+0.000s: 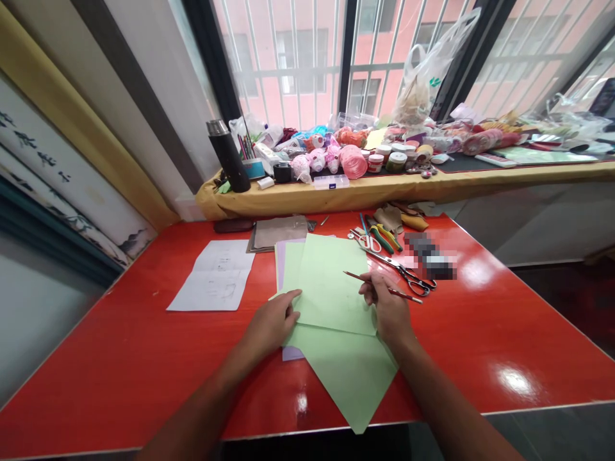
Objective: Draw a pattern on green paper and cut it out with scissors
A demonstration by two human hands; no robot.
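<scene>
In my right hand (387, 307) is a dark red pencil (403, 295), held between the fingers with its tip pointing left over the green paper. My left hand (276, 317) rests at the left edge of a light green sheet (331, 275), index finger stretched out on it and thumb apart. Below that sheet lies another green sheet (350, 371), turned so that a corner points at me and overhangs the table's front edge. Lilac paper (293, 353) peeks out from under the stack.
A creased white sheet with drawn lines (214, 275) lies left on the red table (144, 371). Large scissors (401, 267), white-handled scissors (369, 242) and green-yellow pliers (387, 237) are at the right. A black thermos (228, 157) and craft supplies crowd the windowsill.
</scene>
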